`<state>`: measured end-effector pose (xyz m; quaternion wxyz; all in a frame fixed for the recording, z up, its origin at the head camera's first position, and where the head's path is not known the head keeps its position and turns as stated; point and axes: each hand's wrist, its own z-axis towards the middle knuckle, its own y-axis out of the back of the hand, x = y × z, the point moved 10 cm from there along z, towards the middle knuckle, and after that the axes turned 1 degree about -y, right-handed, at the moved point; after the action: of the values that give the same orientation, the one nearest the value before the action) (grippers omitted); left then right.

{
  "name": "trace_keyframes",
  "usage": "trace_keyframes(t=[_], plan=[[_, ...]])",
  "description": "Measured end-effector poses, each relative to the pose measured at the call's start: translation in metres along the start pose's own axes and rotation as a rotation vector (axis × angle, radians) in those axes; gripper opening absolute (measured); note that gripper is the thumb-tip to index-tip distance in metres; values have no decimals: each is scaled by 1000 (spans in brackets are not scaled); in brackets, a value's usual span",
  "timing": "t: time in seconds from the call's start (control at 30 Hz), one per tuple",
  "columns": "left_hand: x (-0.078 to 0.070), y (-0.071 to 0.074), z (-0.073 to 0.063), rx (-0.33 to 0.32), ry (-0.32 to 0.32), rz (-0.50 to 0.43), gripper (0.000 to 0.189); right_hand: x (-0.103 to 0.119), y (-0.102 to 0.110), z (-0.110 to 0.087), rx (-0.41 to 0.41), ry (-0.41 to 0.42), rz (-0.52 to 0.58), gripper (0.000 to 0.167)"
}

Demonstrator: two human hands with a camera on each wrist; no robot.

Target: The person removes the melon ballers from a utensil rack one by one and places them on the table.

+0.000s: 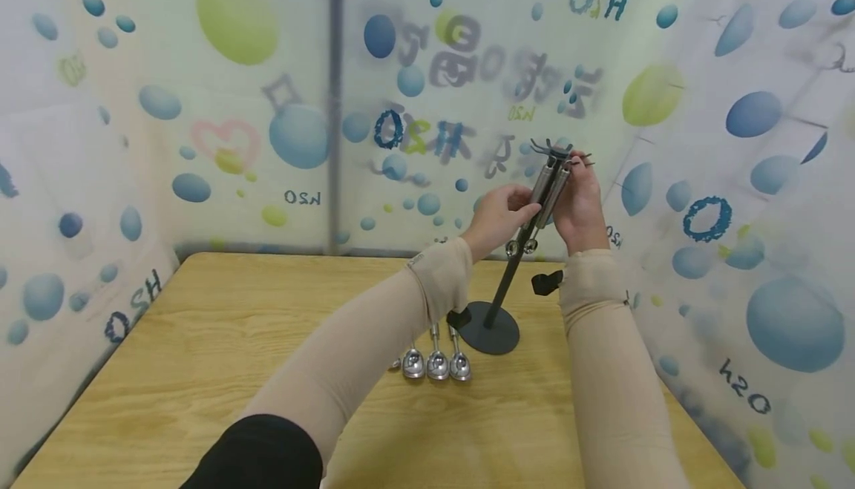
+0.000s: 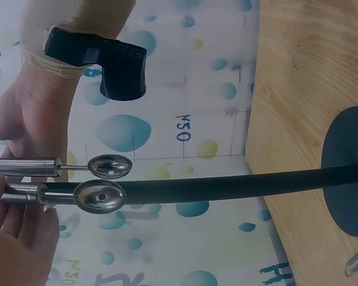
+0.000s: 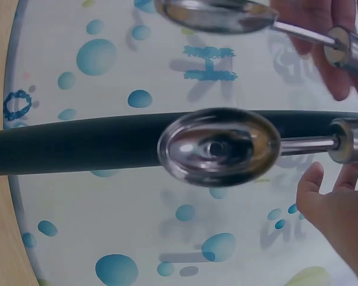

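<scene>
In front of me stands a black rack (image 1: 499, 303) with a round base and a ring of curved hooks at its top. Two steel scoops with thick handles and small oval bowls are side by side along the post. My left hand (image 1: 497, 218) pinches the handle of the left scoop (image 2: 100, 197), thumb in front. My right hand (image 1: 580, 203) is raised beside the other scoop (image 2: 110, 166), fingertips up at the hooks; whether it grips anything there I cannot tell. Both bowls point down, and both handle tops overlap the hooks in the head view.
Several more steel scoops (image 1: 437, 365) lie in a row on the wooden table (image 1: 267, 311), left of the rack's base, partly hidden by my left forearm. Printed curtains with blue and green bubbles surround the table behind and on both sides.
</scene>
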<state>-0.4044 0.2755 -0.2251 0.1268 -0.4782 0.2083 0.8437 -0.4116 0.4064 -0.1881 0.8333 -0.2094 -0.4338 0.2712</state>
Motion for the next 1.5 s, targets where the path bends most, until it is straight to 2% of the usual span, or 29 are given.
trace_keyframes(t=[0.13, 0.37, 0.77, 0.97, 1.17, 1.3, 1.5], plan=[[-7, 3, -2, -17, -29, 19, 27, 2, -4, 0, 12, -3, -12, 6], [-13, 3, -8, 21, -50, 38, 49, 2, -3, 0, -1, -20, -56, 5], [-19, 13, -15, 10, -98, -9, 47, 2, 3, -2, -43, -22, -98, 6], [-4, 24, -22, -9, -50, -23, 46, 0, 6, -5, -56, -45, -147, 6], [19, 38, -29, -4, 21, -42, 40, -1, 4, -7, -37, -44, -91, 4], [30, 49, -34, 14, 34, -33, 34, -1, 1, -7, -7, -38, -31, 4], [49, 65, -43, 45, 57, -10, 44, 0, -5, -8, 16, -34, -52, 11]])
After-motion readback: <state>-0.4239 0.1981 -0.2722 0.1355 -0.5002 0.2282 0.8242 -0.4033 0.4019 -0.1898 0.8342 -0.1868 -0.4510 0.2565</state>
